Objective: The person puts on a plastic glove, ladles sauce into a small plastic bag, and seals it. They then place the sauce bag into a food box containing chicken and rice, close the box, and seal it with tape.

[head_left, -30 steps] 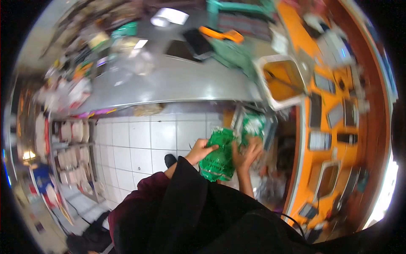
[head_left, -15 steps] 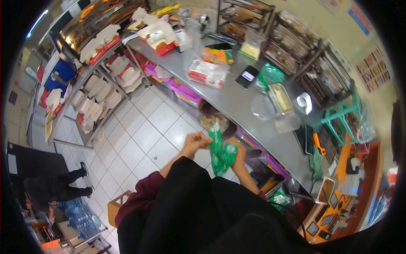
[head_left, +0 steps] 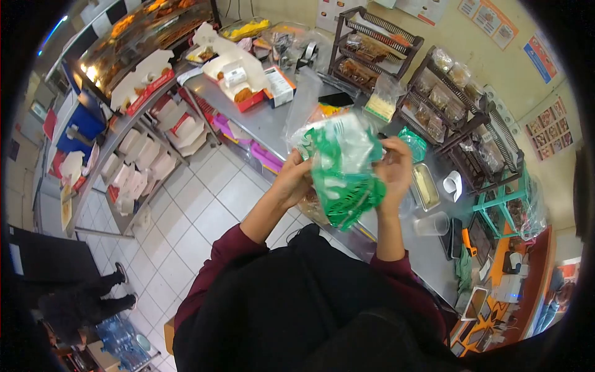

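Observation:
A green and white plastic bag (head_left: 347,195) hangs spread out in front of me above the counter's near edge, smeared by motion. My left hand (head_left: 294,178) has its fingers closed on the bag's left edge. At the right edge, my right hand (head_left: 395,170) curls its fingers on the bag; its fingertips are partly hidden and blurred. Behind the bag, part of the counter is covered from view. Close to my right hand lie a crumpled green bag (head_left: 413,144) and a metal tray with a pale yellow block (head_left: 426,186).
Open food boxes (head_left: 238,80) stand at the counter's back left. Brown plastic racks (head_left: 427,102) with packaged goods line the wall. A clear plastic cup (head_left: 432,224) and a white roll (head_left: 453,183) sit at the right. Far left, a person in dark clothes (head_left: 74,310) is near water bottles (head_left: 121,338).
The green bag went from a bunched strip to spread wide, and both hands rose and moved farther apart over the counter. The white package and the lit phone are now hidden behind it.

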The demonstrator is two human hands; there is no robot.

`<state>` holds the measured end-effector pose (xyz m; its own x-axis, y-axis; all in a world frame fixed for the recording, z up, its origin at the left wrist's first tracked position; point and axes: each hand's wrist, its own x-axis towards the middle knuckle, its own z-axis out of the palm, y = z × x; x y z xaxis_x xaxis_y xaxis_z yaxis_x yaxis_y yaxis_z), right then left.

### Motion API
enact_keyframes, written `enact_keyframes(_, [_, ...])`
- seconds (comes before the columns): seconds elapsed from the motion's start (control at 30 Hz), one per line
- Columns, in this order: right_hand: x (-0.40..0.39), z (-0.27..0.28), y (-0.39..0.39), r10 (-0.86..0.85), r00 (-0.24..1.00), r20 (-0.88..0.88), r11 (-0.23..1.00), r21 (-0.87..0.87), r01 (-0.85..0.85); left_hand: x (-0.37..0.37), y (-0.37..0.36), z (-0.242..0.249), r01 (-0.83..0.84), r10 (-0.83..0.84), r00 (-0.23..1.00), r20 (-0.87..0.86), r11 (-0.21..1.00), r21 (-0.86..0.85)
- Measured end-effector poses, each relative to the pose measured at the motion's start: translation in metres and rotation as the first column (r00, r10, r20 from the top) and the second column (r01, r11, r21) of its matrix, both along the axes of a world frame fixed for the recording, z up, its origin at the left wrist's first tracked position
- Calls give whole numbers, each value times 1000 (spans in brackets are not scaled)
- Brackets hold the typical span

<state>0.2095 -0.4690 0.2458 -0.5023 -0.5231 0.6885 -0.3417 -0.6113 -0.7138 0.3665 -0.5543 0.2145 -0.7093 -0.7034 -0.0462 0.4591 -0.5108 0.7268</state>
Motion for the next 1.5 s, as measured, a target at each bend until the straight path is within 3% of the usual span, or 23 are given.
enact_keyframes(0.07, [-40,10,-6,-120,966,-229,984,-160,85,-20,-27,7,-72,102,988,116,968,-239])
enact_keyframes(0.1, [-51,16,-4,97,966,-240,995,32,-92,-32,-36,13,-161,215,967,140,934,-318])
enact_keyframes(0.2, [-75,34,-38,182,983,-13,938,302,-170,-63,-58,41,-328,383,924,-2,788,-520])
enact_keyframes(0.33, [-111,52,-81,-211,852,-479,951,101,292,-94,-105,62,-194,419,908,34,489,-850])
enact_keyframes(0.37, [-116,59,-84,-102,867,-489,916,294,274,-102,-112,76,-185,404,915,17,456,-871])
enact_keyframes(0.47, [-134,61,-120,141,989,37,868,476,-142,-125,-154,106,5,368,924,105,263,-965])
enact_keyframes(0.53, [-161,53,-154,103,933,346,924,315,-218,-140,-193,130,85,254,953,167,304,-949])
enact_keyframes(0.6, [-204,49,-176,15,963,269,933,344,-111,-145,-223,165,251,200,897,394,501,-828])
enact_keyframes(0.63, [-200,60,-178,-54,937,345,973,229,-28,-151,-247,162,177,201,926,318,513,-840])
enact_keyframes(0.7, [-216,61,-180,-149,887,438,988,94,120,-172,-299,143,33,197,967,164,537,-843])
enact_keyframes(0.8, [-240,30,-171,-139,891,433,973,226,42,-208,-363,55,17,310,929,201,507,-862])
enact_keyframes(0.93, [-275,-91,-191,-470,872,139,706,652,276,-254,-361,-87,333,333,808,486,421,-843])
enact_keyframes(1.0, [-274,-143,-198,-339,892,299,660,751,-1,-259,-357,-140,311,425,754,501,440,-842])
enact_keyframes(1.03, [-273,-166,-198,-402,909,107,494,862,117,-257,-353,-152,297,471,723,506,449,-843])
enact_keyframes(1.07, [-273,-186,-196,-422,902,-89,306,923,234,-250,-351,-143,260,296,767,569,668,-698])
enact_keyframes(1.1, [-276,-201,-192,-403,897,-180,275,911,306,-236,-348,-120,241,111,805,583,836,-492])
enact_keyframes(1.17, [-282,-220,-184,-342,869,-356,216,871,442,-188,-328,-40,108,176,875,451,837,-537])
enact_keyframes(1.23, [-262,-187,-172,-328,749,-576,139,754,642,-143,-301,10,166,-150,986,75,804,-572])
enact_keyframes(1.33, [-240,-117,-171,-386,607,-695,60,637,768,-110,-259,57,354,-252,922,294,240,-904])
enact_keyframes(1.4, [-246,-104,-164,-506,595,-625,92,646,758,-108,-241,54,367,-130,925,356,80,-927])
enact_keyframes(1.43, [-256,-109,-161,-548,600,-583,182,617,765,-107,-245,42,344,-130,937,325,181,-921])
enact_keyframes(1.47, [-266,-111,-155,-571,655,-494,281,632,722,-108,-249,39,155,63,984,167,165,-974])
enact_keyframes(1.5, [-274,-109,-150,-582,708,-400,380,635,672,-104,-250,38,182,227,946,231,215,-960])
